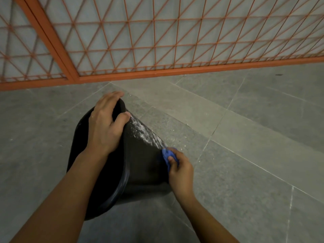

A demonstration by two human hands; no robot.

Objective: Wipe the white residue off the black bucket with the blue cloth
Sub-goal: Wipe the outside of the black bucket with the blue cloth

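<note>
The black bucket (pixel 140 155) lay tipped on the grey tiled floor (pixel 245 137), its left hand (pixel 103 127) gripping the rim, the right hand (pixel 180 171) pinching the bunched blue cloth (pixel 166 155) against the wall, just below the white residue (pixel 145 132). It looked light, stiff and smooth, so the rim seemed the surest hold. An orange lattice fence (pixel 157 41) stood behind.

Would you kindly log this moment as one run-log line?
left hand: grips bucket rim | right hand: presses blue cloth on bucket side | white residue: remains above cloth
</note>
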